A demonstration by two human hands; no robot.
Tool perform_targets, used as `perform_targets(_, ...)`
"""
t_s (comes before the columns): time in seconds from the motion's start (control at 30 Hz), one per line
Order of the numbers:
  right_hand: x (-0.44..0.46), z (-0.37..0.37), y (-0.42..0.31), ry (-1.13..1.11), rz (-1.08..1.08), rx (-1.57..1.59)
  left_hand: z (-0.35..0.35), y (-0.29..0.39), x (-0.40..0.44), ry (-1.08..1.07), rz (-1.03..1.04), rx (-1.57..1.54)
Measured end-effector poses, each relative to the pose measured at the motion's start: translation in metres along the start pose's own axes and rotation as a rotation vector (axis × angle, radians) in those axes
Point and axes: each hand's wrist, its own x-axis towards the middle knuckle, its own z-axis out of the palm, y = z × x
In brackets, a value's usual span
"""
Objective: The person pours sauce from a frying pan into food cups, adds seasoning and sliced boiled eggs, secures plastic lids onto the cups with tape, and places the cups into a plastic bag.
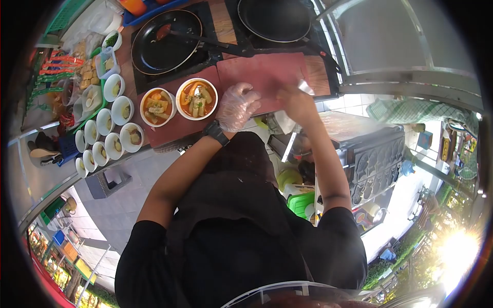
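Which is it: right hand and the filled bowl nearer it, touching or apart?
Apart. The head view shows the gloved left hand and some red mat between the right hand and that bowl.

Two hands are counted, the left hand (239,107) and the right hand (298,105), and one watch (217,133) is worn. Two bowls of red soup (197,119) are seen side by side. Ten small white cups (134,149) are found clustered at the left. Two black pans (154,54) are set out, and one long-handled utensil (200,39) is laid in the nearer-left one. Two red mats (251,72) are counted.
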Motion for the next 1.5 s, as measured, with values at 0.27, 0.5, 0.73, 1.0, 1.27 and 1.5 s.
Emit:
perform_targets(0.27, 0.009, -0.001, 0.028, 0.224, -0.010, 0.182, -0.007, 0.003, 0.000, -0.055, -0.022, 0.001)
perform_targets(0.5, 0.034, 0.013, 0.041, 0.226, 0.066, 0.166, -0.079, 0.053, -0.018, -0.203, -0.652, -1.105)
perform_targets(0.73, 0.046, -0.031, 0.015, 0.380, -0.042, 0.099, -0.169, 0.022, -0.065, -0.058, -0.661, -1.310)
perform_targets(1.0, 0.028, -0.036, -0.002, 0.343, 0.061, 0.285, -0.201, -0.030, -0.016, -0.141, -0.142, -0.093)
perform_targets(1.27, -0.003, -0.036, -0.008, 0.329, 0.050, 0.366, -0.187, -0.043, 0.011, -0.351, 0.034, 0.106)
perform_targets(1.5, -0.025, -0.040, -0.012, 0.346, 0.114, 0.341, -0.184, -0.039, 0.026, -0.391, 0.094, 0.064)
